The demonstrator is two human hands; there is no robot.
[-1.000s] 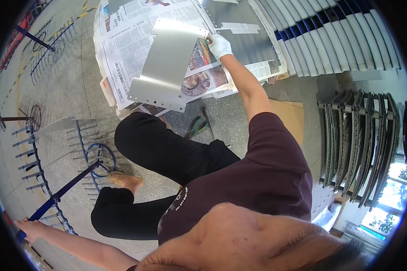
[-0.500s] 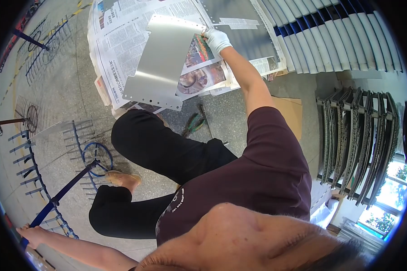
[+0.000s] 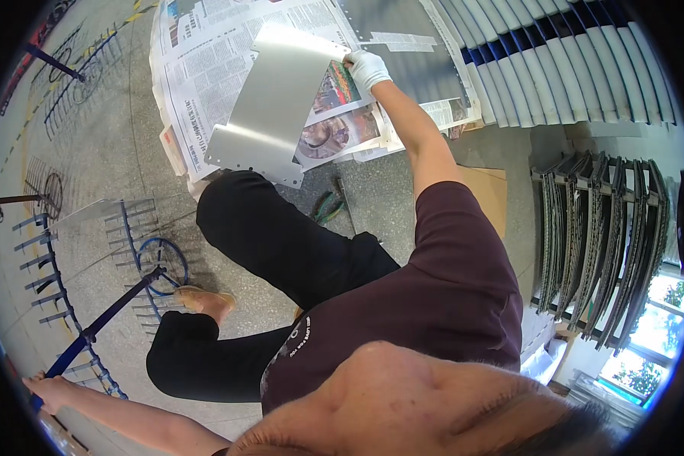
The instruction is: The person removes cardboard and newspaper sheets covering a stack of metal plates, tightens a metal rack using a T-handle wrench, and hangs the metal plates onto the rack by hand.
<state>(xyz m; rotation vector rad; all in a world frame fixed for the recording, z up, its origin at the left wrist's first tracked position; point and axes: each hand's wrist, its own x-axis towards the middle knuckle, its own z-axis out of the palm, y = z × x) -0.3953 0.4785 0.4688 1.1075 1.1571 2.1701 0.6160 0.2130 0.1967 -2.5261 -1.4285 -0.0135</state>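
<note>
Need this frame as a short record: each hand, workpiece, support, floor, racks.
right_hand: gloved, at the metal panel's corner
left_hand: bare, gripping blue pole
workpiece: metal panel, flat, holes along edges
support: newspaper under panel
floor: green-handled tool, cardboard sheet
racks: prongs on blue stand, lower left; stacked dark frames, right

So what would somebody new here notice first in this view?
Probably the shiny metal sheet, over spread newspapers at the top, with the white-gloved right hand at its corner. Next, perhaps, the blue pole slanting across the lower left, its far end in the bare left hand. The rows of long white pieces at upper right stand out too.
</note>
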